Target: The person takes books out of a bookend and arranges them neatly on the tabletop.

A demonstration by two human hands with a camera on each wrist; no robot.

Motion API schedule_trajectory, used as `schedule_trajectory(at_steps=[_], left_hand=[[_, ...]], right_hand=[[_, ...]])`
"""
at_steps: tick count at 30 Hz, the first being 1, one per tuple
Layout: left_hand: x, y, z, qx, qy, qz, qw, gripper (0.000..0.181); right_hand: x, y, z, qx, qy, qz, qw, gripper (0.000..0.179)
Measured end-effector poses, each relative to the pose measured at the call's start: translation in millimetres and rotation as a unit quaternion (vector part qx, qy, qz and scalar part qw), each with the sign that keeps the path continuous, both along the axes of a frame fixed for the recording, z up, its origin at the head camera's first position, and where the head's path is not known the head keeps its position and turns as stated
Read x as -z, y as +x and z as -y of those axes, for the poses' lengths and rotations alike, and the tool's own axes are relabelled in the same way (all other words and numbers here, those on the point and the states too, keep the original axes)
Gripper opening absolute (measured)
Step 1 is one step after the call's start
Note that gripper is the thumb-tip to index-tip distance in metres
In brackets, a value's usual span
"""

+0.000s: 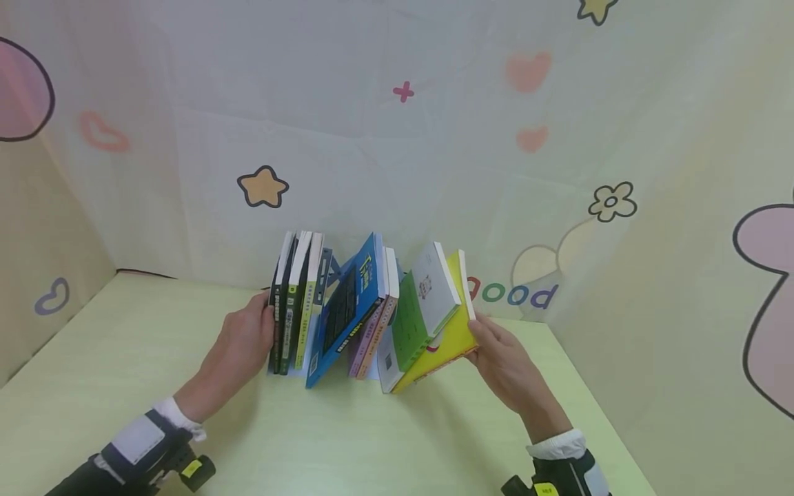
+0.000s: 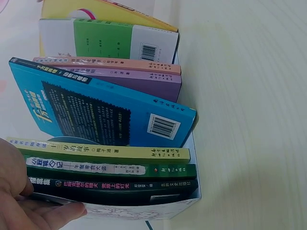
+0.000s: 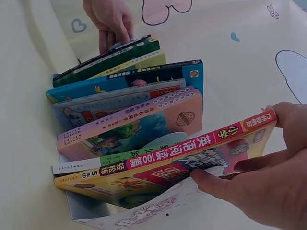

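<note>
A: Why is the right hand (image 1: 505, 358) holding the yellow book (image 1: 455, 331)?

B: Its fingers are pinching the outer edge with little gap, probably steadying that tilted volume at the right end of the book rack (image 3: 88, 208).

A: And the left hand (image 1: 248, 334)?

B: It is gripping the dark book (image 2: 110, 186) at the opposite end, apparently bracing everything.

A: What is crowding the yellow cover?

B: The green-and-white book (image 1: 417, 324) is leaning just beside it, the patterned end panel (image 3: 146, 214) is flanking its outer side, and 1 blue book (image 1: 350, 303) is slanting mid-rack.
</note>
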State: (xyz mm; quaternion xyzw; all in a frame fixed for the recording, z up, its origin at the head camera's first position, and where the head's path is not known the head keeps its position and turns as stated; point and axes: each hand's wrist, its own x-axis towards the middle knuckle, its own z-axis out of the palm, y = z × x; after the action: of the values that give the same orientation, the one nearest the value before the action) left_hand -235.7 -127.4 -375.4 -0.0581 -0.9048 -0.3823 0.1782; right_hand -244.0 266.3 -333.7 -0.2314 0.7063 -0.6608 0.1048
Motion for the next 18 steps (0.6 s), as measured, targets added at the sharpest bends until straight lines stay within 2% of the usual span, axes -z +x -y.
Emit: schedule_trajectory(at_steps=[6,9,14,18], left_hand=[[1.3,-0.1,0.5,0.006,0.001,-0.004,1.0,0.042],[1.8,-0.1,0.7,0.007,0.001,-0.006,1.0,0.043],[2.8,-0.6,1.1,0.007,0.002,-0.018,0.9998,0.042],[2.7,-0.9,0.9,0.008,0.004,-0.018,0.9998,0.041]], right_hand=[[-3.3,11.2,0,-0.007,0.001,0.016,0.9998,0.054],[-5.8,15.5,1,0.004,0.011,0.019,0.9998,0.053],[-10.2,21.3,3,0.057,0.035,0.029,0.9973,0.049],[-13.8,26.3,7,0.105,0.067,0.027,0.9918,0.045]])
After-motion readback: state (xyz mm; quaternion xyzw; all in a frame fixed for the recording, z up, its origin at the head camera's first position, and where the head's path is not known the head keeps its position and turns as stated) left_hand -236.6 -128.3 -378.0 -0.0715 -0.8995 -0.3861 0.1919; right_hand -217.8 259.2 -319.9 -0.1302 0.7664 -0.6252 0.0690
